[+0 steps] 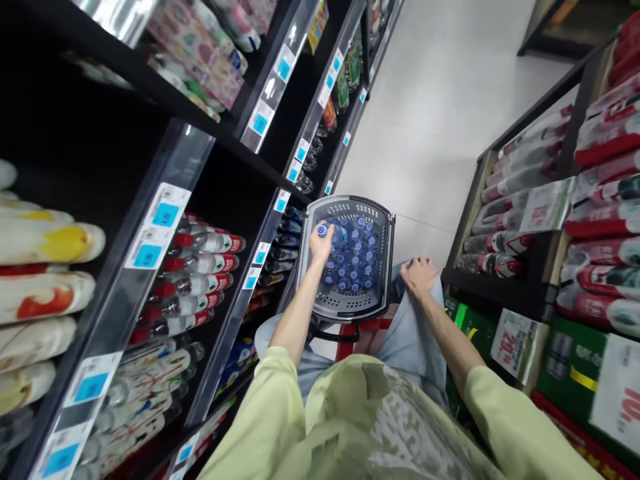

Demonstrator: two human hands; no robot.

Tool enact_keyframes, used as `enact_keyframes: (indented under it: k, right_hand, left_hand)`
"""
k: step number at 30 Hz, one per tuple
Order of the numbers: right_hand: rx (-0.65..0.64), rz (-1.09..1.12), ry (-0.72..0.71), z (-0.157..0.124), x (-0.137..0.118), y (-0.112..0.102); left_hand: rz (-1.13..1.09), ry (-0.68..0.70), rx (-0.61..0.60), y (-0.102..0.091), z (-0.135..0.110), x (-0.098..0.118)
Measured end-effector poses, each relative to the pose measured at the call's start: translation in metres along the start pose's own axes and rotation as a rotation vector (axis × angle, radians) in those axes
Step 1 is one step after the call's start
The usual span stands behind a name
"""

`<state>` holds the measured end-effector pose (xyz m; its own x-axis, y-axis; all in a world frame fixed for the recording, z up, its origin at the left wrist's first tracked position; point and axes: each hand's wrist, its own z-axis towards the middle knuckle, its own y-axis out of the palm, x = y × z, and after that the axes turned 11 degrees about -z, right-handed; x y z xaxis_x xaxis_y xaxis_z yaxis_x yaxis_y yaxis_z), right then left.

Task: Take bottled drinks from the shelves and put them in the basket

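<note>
My left hand (pixel 321 245) grips a blue-capped bottle (pixel 323 230) by its top, at the left inner side of a grey shopping basket (pixel 345 308). Packed upright inside the basket are several more blue-capped bottles (pixel 354 260); their bodies are mostly hidden beneath the caps. To the right of the basket, my right hand (pixel 421 275) rests on my jeans at the knee, its fingers loosely spread. A small dark patch shows by its thumb, too unclear to name.
Shelving with blue price tags (pixel 165 215) runs along the left, stocked with red-capped bottles (pixel 200 283). At right stand wrapped bottle packs (pixel 505 207) and green cartons (pixel 570 360). Under the basket is something red (pixel 347 341). Pale floor (pixel 425 100) stretches ahead.
</note>
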<state>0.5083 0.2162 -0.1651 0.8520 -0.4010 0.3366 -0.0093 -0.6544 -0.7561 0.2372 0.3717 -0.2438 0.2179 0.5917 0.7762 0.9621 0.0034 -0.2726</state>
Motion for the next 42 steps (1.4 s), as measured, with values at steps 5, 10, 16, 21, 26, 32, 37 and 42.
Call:
enact_keyframes:
  k: [5,10,16,21,26,32,37,42]
  right_hand:
    - [-0.005,0.031,-0.027,0.008,-0.001,-0.009]
    - [-0.025,0.007,-0.031,0.01,0.003,-0.006]
    - [-0.009,-0.031,-0.021,0.013,0.003,0.0]
    - [-0.014,-0.027,-0.007,0.012,0.001,-0.003]
    - [-0.01,-0.05,0.002,0.012,0.0,-0.004]
    - [-0.02,-0.08,0.012,0.012,-0.001,-0.003]
    - [-0.015,-0.081,0.005,0.012,-0.001,-0.005]
    - [-0.024,-0.1,0.0,0.011,-0.001,-0.004]
  left_hand:
    - [0.104,0.002,-0.036,0.031,0.03,-0.01]
    - [0.14,0.009,-0.1,0.047,0.048,-0.031]
    - [0.212,-0.086,-0.107,0.057,0.063,-0.055]
    - [0.272,-0.088,-0.11,0.058,0.081,-0.048]
    - [0.29,-0.07,-0.109,0.05,0.089,-0.044]
    - [0.287,-0.04,-0.132,0.035,0.09,-0.045]
    - [0.239,0.092,-0.124,0.02,0.071,-0.048]
    - [0.293,0.248,-0.224,-0.038,-0.009,-0.069]
